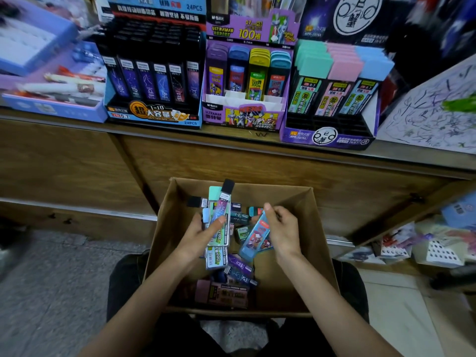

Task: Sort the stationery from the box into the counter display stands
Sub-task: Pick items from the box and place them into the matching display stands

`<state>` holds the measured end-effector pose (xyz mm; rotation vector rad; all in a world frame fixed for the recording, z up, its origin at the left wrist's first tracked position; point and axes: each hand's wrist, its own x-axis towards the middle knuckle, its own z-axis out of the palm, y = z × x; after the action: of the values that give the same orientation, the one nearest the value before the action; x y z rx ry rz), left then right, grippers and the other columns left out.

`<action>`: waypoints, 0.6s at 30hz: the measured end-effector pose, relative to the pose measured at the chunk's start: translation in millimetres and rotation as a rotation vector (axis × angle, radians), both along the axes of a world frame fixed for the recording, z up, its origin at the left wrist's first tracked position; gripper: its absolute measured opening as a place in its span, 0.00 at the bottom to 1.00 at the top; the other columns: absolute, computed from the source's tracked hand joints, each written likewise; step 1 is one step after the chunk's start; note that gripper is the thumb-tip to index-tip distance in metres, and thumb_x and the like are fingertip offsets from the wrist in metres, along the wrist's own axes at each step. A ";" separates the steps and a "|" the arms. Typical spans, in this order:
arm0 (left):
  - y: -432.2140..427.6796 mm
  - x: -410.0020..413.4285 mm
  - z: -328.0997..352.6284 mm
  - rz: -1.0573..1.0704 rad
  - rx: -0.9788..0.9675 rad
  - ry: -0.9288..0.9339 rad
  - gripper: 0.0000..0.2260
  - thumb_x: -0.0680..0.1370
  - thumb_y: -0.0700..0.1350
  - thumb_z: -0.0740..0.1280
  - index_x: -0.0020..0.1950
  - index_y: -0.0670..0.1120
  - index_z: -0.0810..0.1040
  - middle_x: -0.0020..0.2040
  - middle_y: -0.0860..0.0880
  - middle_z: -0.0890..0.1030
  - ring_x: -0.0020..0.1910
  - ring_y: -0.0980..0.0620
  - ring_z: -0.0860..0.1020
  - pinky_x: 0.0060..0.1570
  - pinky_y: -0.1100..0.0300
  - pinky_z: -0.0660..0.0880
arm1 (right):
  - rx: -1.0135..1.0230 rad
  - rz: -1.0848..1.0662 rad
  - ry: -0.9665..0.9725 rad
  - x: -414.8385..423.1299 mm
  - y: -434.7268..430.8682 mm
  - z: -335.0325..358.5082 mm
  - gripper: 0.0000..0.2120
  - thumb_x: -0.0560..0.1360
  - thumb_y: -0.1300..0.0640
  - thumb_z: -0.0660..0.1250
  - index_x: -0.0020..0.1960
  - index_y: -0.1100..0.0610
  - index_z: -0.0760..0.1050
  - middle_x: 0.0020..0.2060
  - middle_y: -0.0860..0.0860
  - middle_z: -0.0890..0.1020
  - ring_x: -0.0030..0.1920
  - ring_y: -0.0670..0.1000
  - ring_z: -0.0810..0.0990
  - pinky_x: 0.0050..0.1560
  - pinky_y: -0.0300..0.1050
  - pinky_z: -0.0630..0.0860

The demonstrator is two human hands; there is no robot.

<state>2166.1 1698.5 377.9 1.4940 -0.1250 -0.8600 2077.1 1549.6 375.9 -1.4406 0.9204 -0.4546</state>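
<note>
Dim, even indoor light from above; the stands (244,81) on the counter (257,163) are brightest, the box (304,210) interior shadowed and its near bottom dark. The middle is fairly sharp, small print soft. Left and right edges smear with blur. Wide-angle distortion bows the counter edge; pale floor (401,318) at lower right looks washed out

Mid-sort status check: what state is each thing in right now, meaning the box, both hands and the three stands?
Cardboard box: open, lead cases loose inside.
Left hand: grips a stack of cases.
Right hand: pinches a blue Ultraman case over the box.
Constellation stand: six cases across the front row.
Ultraman stand: front slots empty, four cases behind.
Pastel stand: front slots empty, three columns behind.
</note>
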 end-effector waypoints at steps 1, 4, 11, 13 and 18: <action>2.4 1.0 1.1 -0.005 -0.002 -0.010 0.15 0.77 0.44 0.66 0.63 0.46 0.69 0.57 0.42 0.80 0.53 0.45 0.81 0.51 0.51 0.78 | -0.062 0.036 0.012 -0.5 -3.7 1.8 0.10 0.78 0.51 0.63 0.44 0.57 0.75 0.38 0.56 0.84 0.38 0.51 0.84 0.39 0.47 0.78; 9.4 4.4 6.1 -0.004 -0.010 -0.055 0.17 0.77 0.46 0.66 0.64 0.48 0.69 0.56 0.44 0.81 0.52 0.47 0.81 0.49 0.54 0.78 | -0.314 0.175 0.067 0.5 -15.2 19.3 0.07 0.78 0.50 0.62 0.45 0.52 0.74 0.37 0.51 0.83 0.39 0.46 0.84 0.36 0.42 0.79; 19.2 26.6 49.7 0.034 -0.120 -0.156 0.15 0.73 0.48 0.67 0.59 0.53 0.72 0.52 0.50 0.82 0.49 0.54 0.82 0.40 0.64 0.78 | -0.784 0.292 0.138 33.1 -40.0 104.8 0.16 0.78 0.45 0.60 0.46 0.58 0.77 0.37 0.51 0.82 0.38 0.49 0.81 0.39 0.46 0.77; 21.5 34.4 65.9 0.048 -0.148 -0.169 0.18 0.70 0.51 0.68 0.59 0.53 0.72 0.51 0.51 0.83 0.48 0.54 0.83 0.39 0.64 0.78 | -0.784 0.308 0.077 43.4 -47.1 133.8 0.16 0.78 0.45 0.60 0.45 0.57 0.77 0.36 0.48 0.80 0.38 0.48 0.79 0.39 0.43 0.75; 20.1 48.3 100.8 0.051 -0.209 -0.231 0.15 0.70 0.50 0.67 0.56 0.53 0.72 0.44 0.56 0.84 0.44 0.58 0.83 0.35 0.67 0.78 | -0.749 0.265 -0.123 62.4 -63.2 193.9 0.11 0.77 0.48 0.64 0.43 0.56 0.76 0.32 0.47 0.78 0.27 0.43 0.76 0.26 0.33 0.70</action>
<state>2214.4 1718.7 478.7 1.3885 -0.3364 -0.6122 2139.5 1486.4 569.8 -2.1490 0.4514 -0.7222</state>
